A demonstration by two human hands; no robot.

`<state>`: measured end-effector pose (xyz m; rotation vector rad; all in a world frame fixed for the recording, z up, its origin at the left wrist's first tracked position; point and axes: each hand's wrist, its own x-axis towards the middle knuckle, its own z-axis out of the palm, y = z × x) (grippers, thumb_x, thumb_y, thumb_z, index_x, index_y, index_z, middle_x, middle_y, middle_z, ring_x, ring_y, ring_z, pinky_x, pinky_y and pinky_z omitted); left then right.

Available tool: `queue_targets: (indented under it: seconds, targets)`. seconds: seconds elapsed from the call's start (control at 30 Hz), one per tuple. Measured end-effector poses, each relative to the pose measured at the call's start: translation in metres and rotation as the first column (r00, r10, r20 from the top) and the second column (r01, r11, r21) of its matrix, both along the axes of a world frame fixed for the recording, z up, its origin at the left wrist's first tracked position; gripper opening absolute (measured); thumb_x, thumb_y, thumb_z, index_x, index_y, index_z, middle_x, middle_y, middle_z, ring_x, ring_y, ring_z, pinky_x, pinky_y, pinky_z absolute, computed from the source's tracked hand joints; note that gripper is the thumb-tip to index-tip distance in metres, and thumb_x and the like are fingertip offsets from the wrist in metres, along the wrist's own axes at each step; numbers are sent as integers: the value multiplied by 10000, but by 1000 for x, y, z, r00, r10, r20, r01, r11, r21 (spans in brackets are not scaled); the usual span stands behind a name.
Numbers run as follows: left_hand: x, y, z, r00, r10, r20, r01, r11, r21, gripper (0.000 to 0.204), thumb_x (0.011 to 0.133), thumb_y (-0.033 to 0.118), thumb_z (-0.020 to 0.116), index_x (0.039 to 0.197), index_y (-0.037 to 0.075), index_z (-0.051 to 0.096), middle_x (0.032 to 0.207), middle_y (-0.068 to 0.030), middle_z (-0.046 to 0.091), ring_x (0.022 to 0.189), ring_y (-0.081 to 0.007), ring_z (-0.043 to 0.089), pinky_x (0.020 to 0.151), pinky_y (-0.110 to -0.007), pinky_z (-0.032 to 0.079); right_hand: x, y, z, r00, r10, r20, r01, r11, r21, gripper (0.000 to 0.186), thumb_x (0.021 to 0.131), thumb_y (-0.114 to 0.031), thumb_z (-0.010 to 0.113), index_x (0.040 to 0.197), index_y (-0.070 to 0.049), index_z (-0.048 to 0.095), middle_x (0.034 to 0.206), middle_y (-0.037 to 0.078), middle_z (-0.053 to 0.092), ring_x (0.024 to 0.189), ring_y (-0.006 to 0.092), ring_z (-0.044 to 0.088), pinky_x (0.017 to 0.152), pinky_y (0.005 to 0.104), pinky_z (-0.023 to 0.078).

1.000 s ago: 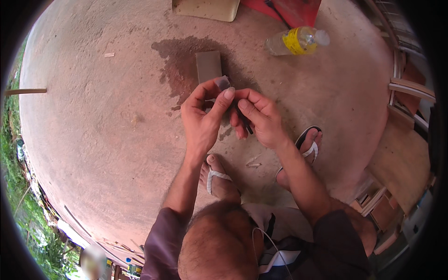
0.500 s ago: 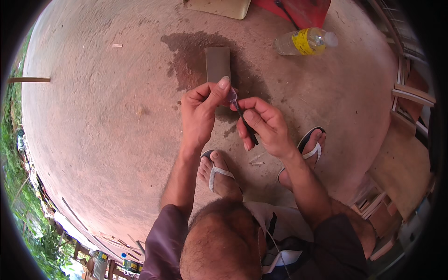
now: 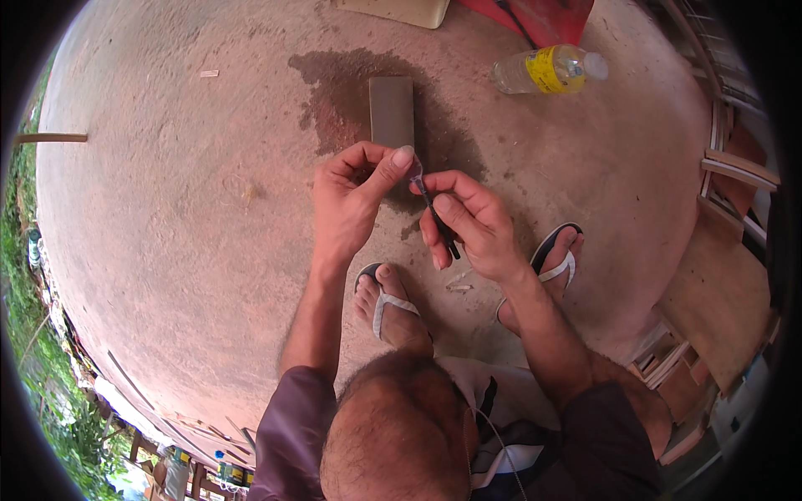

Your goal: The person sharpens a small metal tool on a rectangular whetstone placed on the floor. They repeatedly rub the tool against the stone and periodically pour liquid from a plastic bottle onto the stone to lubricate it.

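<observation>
Between my hands is a slim tool (image 3: pixel 438 219) with a thin dark handle and a shiny, flat metal end; its exact kind I cannot make out. My right hand (image 3: pixel 478 219) grips the handle between thumb and fingers, and the handle's lower end points down toward my feet. My left hand (image 3: pixel 357 188) is pinched at the metal end, thumb on top and forefinger curled behind. Just beyond my hands lies a grey rectangular sharpening stone (image 3: pixel 392 108) on wet concrete, its near end partly covered by my fingers.
A clear plastic bottle (image 3: pixel 547 70) with a yellow label lies on its side at the far right. Behind it are a red object (image 3: pixel 561 21) and a cream tray (image 3: pixel 418 12). My sandalled feet (image 3: pixel 393 305) flank the near floor. Wood pieces (image 3: pixel 681 367) are stacked at the right.
My left hand and forearm have shifted slightly left, the fingers staying at the tool's metal end. The right hand keeps its grip almost unmoved. The whole view has moved a little.
</observation>
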<state>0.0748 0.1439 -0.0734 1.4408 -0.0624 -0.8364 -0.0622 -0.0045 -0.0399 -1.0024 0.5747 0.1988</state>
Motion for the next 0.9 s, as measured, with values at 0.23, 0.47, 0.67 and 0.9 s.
queue_targets:
  seconds: [0.23,0.47,0.67,0.9]
  targets:
    - [5,9,-47,941,294,166,-320,934,161,385,1108,347,723,1078,-27,812,941,-62,809,918,-104,713,836,-276,540,-12,-6,-29,994,21,-109,-24,999,-27,279,1195,-188,486,1396,-23,588,878,68,695,617,114,649,571,259,521]
    - [-16,21,-39,940,126,316,-236,911,338,314,1087,241,737,1291,4,766,1171,-119,808,1017,-194,732,916,-335,557,-9,-9,-53,996,59,-68,-84,873,-480,254,1128,-72,544,1371,-39,611,991,105,730,747,200,736,641,342,573]
    - [-48,27,-55,524,-363,771,-165,845,509,379,987,187,784,1355,100,760,1456,-63,710,1317,-340,608,1102,-450,477,1,-29,-95,922,387,1,-56,136,-989,436,942,33,666,1348,-109,737,998,118,689,915,318,710,807,435,606]
    - [-59,15,-48,410,-692,594,-73,625,777,699,992,447,785,1630,258,570,1753,-8,451,1572,-376,368,1203,-561,331,9,-36,-97,925,376,54,-7,159,-987,227,971,-94,754,1191,-115,805,918,87,694,878,316,700,768,432,587]
